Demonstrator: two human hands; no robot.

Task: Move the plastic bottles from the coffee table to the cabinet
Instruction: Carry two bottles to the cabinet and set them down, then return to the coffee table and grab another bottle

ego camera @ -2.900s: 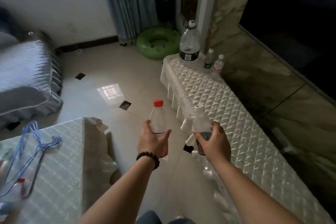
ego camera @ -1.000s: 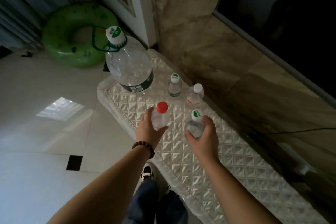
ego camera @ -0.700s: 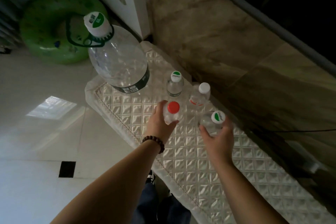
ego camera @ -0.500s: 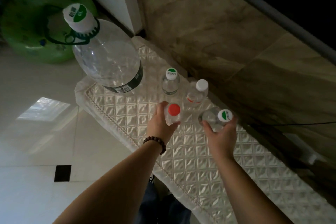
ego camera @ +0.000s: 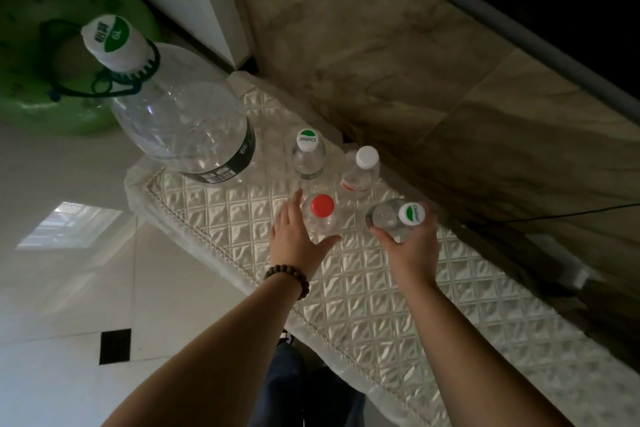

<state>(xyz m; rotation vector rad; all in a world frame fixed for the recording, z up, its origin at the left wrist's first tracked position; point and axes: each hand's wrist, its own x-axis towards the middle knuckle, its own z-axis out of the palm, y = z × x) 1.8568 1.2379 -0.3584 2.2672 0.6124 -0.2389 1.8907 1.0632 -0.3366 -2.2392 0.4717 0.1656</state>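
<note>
Your left hand (ego camera: 294, 239) has its fingers spread loosely beside the small clear red-capped plastic bottle (ego camera: 320, 215) standing on the quilted white counter (ego camera: 374, 295); your right hand (ego camera: 410, 243) wraps the clear green-and-white-capped plastic bottle (ego camera: 394, 218), tilted just above it. Both look empty: light, thin-walled, crushable, so hold them mid-body, gently

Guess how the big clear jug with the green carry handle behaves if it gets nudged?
The big jug looks empty and see-through, so probably light for its bulk and easily shoved. It stands upright and tall on the quilted cover, close to the cabinet's end, so it might tip or slide off. Thin walls likely flex.
</note>
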